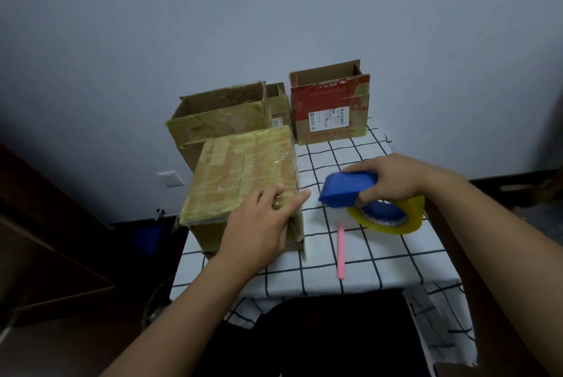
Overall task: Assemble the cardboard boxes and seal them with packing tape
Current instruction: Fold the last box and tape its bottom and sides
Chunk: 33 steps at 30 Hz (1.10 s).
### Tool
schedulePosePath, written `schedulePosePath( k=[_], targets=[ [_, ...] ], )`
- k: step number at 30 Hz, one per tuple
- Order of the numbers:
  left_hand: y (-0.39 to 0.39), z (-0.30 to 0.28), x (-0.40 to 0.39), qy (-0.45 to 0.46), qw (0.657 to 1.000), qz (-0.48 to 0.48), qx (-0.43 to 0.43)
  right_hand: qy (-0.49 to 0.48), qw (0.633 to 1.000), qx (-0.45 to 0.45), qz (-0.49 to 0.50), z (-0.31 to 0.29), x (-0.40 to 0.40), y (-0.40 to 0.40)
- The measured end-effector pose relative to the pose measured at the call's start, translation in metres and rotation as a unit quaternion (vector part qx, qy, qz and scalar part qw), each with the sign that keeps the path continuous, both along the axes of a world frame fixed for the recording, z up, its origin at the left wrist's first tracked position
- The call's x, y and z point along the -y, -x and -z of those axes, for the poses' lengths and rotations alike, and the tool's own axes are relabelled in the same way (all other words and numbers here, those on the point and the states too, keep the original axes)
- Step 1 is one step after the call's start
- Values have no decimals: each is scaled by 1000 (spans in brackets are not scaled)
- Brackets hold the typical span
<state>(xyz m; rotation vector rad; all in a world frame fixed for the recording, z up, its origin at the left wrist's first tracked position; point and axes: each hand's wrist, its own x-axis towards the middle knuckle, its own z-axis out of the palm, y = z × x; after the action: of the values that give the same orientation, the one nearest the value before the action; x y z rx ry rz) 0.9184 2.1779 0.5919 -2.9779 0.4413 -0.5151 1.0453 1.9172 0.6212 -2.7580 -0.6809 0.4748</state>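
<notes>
Left hand, fingers relaxed, rests on the near right corner of the taped cardboard box at the table's left edge. Right hand grips a blue tape dispenser carrying a yellowish tape roll, above bare checked cloth beside a pink stick. A red-printed open box bears a white label, illegible.

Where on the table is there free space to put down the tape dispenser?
Bare cloth lies between the pink stick and the table's right edge, near the front. Another bare strip lies between the red box and the right hand. The left and back are crowded: the taped box and open boxes stand close together.
</notes>
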Motion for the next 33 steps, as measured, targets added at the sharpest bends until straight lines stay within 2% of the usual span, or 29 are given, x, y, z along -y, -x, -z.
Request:
schedulePosePath(
  k=[3, 6, 10, 15, 18, 24, 33],
  targets=[
    [0, -3, 7, -39, 999, -16, -16, -110, 989, 41, 90, 22, -1, 3],
    [-1, -4, 11, -51, 998, -28, -25, -214, 961, 51, 165, 43, -11, 3],
    [0, -4, 9, -32, 999, -24, -31, -239, 945, 68, 213, 64, -23, 0],
    [0, -5, 6, -4, 999, -18, -43, -163, 963, 107, 186, 81, -27, -9],
    [1, -9, 6, 20, 999, -12, -46, -61, 975, 156, 147, 99, -28, -9],
    [-1, -11, 4, 58, 997, -14, -45, 62, 964, 200, 166, 133, -22, 6],
    [3, -7, -6, 148, 988, -8, -46, 106, 953, 218, 183, 165, -27, 23]
  ],
)
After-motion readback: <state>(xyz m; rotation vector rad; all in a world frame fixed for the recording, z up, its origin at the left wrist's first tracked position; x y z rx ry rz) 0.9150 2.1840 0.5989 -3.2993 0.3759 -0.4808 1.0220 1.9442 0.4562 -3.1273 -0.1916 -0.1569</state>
